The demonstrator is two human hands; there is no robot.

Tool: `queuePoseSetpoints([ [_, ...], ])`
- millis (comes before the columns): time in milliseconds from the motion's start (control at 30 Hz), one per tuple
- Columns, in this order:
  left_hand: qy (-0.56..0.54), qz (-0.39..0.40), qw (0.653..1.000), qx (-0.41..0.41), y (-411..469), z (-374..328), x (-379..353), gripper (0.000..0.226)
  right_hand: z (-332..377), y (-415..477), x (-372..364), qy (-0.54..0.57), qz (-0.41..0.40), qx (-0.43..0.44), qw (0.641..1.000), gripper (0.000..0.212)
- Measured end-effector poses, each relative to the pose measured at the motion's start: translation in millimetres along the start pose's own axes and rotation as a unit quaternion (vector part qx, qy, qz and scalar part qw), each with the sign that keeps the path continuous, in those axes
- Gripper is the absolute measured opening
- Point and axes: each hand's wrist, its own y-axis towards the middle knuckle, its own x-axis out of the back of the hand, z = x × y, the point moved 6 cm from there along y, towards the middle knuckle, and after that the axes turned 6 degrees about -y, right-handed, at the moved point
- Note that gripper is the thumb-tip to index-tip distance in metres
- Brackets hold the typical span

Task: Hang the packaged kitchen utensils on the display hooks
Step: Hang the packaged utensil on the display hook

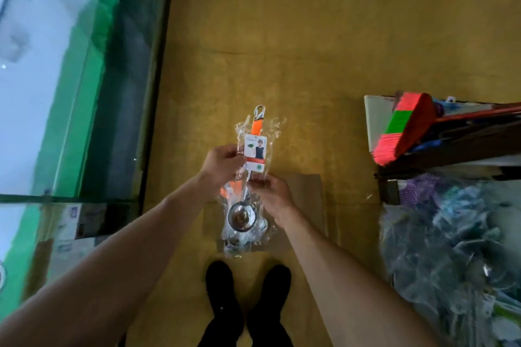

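Packaged ladle (pixel 255 153), orange handle toward 12 o'clock, held above the floor (pixel 282 51). Left hand (pixel 222 163) at its 9 o'clock, fingers curled round the wrapper; right hand (pixel 272 191) at 5 o'clock, fingers pinching the stem. Broom (pixel 406 129) at 3 o'clock.

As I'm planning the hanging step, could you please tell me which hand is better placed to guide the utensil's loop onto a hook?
Probably the left hand: it grips the packaged utensil by its label, nearer the metal loop. The right hand holds the shaft lower down. No hook shows.
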Motion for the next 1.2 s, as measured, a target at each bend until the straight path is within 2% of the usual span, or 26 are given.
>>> queuePoseSetpoints([
  [100,-0.067,-0.038,0.995,0.06,29,53,10,0.017,-37,36,-19,-0.03,-0.003,-0.024,0.999,0.035],
  [200,-0.155,-0.096,0.975,0.125,63,116,16,0.015,-78,77,-32,-0.054,-0.017,-0.044,0.997,0.014],
  [300,-0.211,-0.145,0.952,0.168,94,183,20,0.022,-124,126,-44,-0.141,-0.027,-0.031,0.989,0.026],
  [467,-0.211,-0.18,0.932,0.233,127,287,22,0.027,-192,183,-60,-0.337,0.015,0.005,0.941,0.018],
  [567,-0.215,-0.2,0.919,0.264,132,329,19,0.027,-217,200,-62,-0.402,0.009,0.006,0.915,0.015],
  [667,-0.196,-0.193,0.922,0.271,136,343,14,0.022,-229,203,-62,-0.45,-0.014,0.012,0.893,0.013],
  [767,-0.159,-0.163,0.931,0.286,138,343,16,0.025,-225,199,-60,-0.48,-0.034,0.04,0.876,0.017],
  [867,-0.058,-0.107,0.934,0.337,132,328,21,0.03,-210,193,-50,-0.498,-0.037,0.049,0.865,0.036],
  [1000,0.065,-0.09,0.935,0.338,120,269,27,0.03,-165,178,-18,-0.513,-0.055,0.058,0.855,0.049],
  [1100,0.228,-0.049,0.944,0.231,114,190,9,0.04,-112,154,12,-0.519,-0.093,0.09,0.845,0.052],
  [1200,0.389,-0.027,0.918,0.069,100,91,-25,0.063,-47,124,43,-0.526,-0.151,0.142,0.825,0.059],
])
